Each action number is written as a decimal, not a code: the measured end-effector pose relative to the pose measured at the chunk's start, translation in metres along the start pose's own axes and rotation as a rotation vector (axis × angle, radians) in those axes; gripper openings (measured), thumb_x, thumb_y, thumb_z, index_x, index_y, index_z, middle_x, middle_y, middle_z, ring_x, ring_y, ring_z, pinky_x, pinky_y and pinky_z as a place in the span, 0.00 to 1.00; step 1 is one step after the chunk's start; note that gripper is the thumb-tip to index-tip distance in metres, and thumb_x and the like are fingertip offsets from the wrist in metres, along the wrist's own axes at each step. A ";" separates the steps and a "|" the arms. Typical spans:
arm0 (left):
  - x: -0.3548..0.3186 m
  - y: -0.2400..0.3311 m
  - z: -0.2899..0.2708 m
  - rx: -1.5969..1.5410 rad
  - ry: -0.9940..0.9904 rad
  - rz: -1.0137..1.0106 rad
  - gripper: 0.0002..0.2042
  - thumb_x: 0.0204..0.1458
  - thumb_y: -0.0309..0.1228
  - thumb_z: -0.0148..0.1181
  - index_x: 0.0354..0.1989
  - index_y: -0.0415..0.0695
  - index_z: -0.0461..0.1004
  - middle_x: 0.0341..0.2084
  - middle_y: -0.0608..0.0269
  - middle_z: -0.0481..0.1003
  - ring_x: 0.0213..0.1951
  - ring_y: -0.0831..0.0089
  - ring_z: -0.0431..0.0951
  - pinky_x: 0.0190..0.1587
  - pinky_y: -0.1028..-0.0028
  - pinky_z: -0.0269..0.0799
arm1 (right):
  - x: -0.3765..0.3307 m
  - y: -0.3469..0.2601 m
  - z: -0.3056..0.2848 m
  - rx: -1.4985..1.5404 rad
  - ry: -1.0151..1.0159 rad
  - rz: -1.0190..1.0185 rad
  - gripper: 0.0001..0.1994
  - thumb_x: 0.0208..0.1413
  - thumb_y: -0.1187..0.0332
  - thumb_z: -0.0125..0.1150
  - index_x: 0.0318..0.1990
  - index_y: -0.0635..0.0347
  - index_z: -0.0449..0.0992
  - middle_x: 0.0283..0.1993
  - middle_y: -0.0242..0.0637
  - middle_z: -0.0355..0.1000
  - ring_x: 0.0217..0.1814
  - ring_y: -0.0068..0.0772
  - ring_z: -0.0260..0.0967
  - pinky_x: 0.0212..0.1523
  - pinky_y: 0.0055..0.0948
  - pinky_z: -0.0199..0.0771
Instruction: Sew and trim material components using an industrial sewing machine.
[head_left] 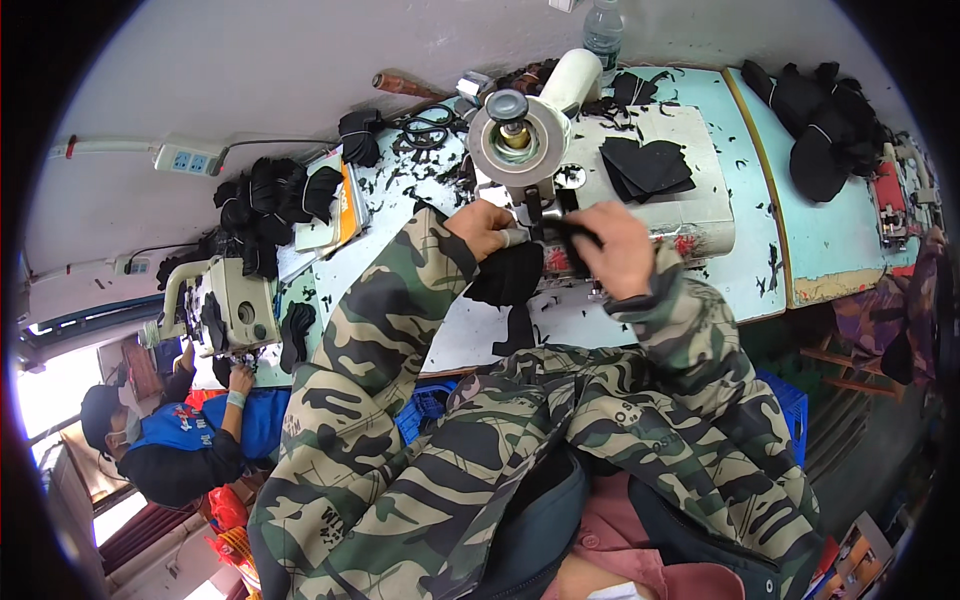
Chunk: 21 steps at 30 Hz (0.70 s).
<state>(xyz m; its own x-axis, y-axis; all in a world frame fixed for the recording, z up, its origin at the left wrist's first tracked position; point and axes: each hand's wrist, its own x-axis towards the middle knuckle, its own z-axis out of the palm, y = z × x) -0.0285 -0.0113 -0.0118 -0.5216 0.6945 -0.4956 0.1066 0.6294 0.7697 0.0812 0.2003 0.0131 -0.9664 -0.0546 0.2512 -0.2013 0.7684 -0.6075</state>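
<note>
While both hands press in at the needle area of the white industrial sewing machine [560,150], the piece of black fabric [512,272] lies on the machine bed directly between them, bunched near the person and drawn flat toward the presser foot.

The left hand [483,228] has its fingers curled onto the left edge of the fabric, gripping it just beside the needle. The right hand [618,248] pinches a dark strip of the same fabric on the right side, thumb and fingers closed on it. Both forearms wear camouflage jacket sleeves [380,330].

Judged from this posture, the step in hand is feeding or aligning the fabric under the foot. The next move would call for steady, even tension from both hands so that the edges stay matched; the needle itself is hidden behind the fingers.

Far right of the needle, a stack of cut black fabric pieces [648,165] rests on the machine's flat top. Black scraps litter the pale blue worktable [820,240]. At the far edge stand a clear plastic bottle [603,30] and a pair of scissors [430,128].

A blue plastic crate [428,405] sits below the near table edge; its contents cannot be told.

At left, a co-worker [170,440] in a blue vest works at a second sewing machine [225,305].
</note>
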 end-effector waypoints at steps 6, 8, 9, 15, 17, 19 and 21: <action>-0.019 0.003 0.008 -0.230 0.005 0.074 0.11 0.51 0.32 0.57 0.28 0.35 0.76 0.15 0.71 0.70 0.21 0.85 0.64 0.24 0.77 0.61 | 0.023 0.005 -0.056 -0.211 0.143 0.103 0.12 0.41 0.70 0.61 0.37 0.60 0.75 0.32 0.40 0.69 0.36 0.43 0.64 0.40 0.33 0.66; -0.027 0.013 0.018 -0.373 0.068 0.051 0.11 0.53 0.32 0.55 0.28 0.35 0.75 0.17 0.66 0.72 0.19 0.82 0.65 0.24 0.76 0.62 | -0.004 -0.004 -0.026 0.411 -0.150 0.355 0.20 0.46 0.57 0.64 0.42 0.64 0.74 0.35 0.44 0.72 0.35 0.39 0.70 0.39 0.32 0.70; -0.032 0.020 0.026 -0.385 0.056 0.030 0.11 0.53 0.32 0.55 0.28 0.35 0.75 0.17 0.66 0.72 0.19 0.82 0.65 0.24 0.76 0.62 | -0.013 -0.008 -0.001 0.753 -0.307 0.359 0.20 0.47 0.61 0.64 0.44 0.67 0.72 0.37 0.43 0.74 0.36 0.32 0.72 0.38 0.28 0.71; -0.052 0.046 0.036 -0.194 0.138 -0.028 0.09 0.56 0.29 0.45 0.36 0.37 0.69 0.17 0.64 0.68 0.14 0.80 0.65 0.18 0.80 0.61 | -0.040 -0.007 0.075 1.326 -0.045 0.551 0.10 0.48 0.72 0.62 0.34 0.69 0.73 0.28 0.35 0.74 0.28 0.16 0.68 0.29 0.19 0.69; -0.053 0.042 0.035 -0.311 0.178 -0.043 0.09 0.56 0.29 0.44 0.37 0.36 0.68 0.15 0.66 0.66 0.12 0.80 0.65 0.13 0.78 0.59 | -0.033 -0.008 0.069 1.159 -0.128 0.623 0.09 0.49 0.69 0.62 0.32 0.67 0.73 0.25 0.35 0.74 0.26 0.18 0.69 0.28 0.20 0.68; -0.050 0.033 0.035 -0.187 0.261 -0.089 0.11 0.55 0.32 0.47 0.35 0.36 0.70 0.16 0.57 0.68 0.16 0.70 0.69 0.19 0.73 0.62 | -0.024 -0.012 0.059 0.639 -0.190 0.483 0.10 0.48 0.62 0.61 0.28 0.60 0.75 0.19 0.36 0.72 0.22 0.30 0.72 0.24 0.25 0.68; -0.046 0.021 0.033 -0.048 0.336 -0.096 0.13 0.53 0.34 0.48 0.34 0.35 0.73 0.20 0.46 0.72 0.25 0.55 0.74 0.30 0.64 0.67 | -0.020 -0.014 0.045 0.514 -0.161 0.382 0.09 0.49 0.66 0.61 0.33 0.63 0.75 0.22 0.38 0.73 0.23 0.27 0.72 0.26 0.23 0.69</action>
<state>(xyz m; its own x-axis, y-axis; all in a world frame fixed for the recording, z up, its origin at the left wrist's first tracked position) 0.0260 -0.0186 0.0145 -0.7774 0.4742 -0.4132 0.0072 0.6637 0.7480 0.0962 0.1622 -0.0172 -0.9887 0.0362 -0.1455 0.1489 0.3522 -0.9240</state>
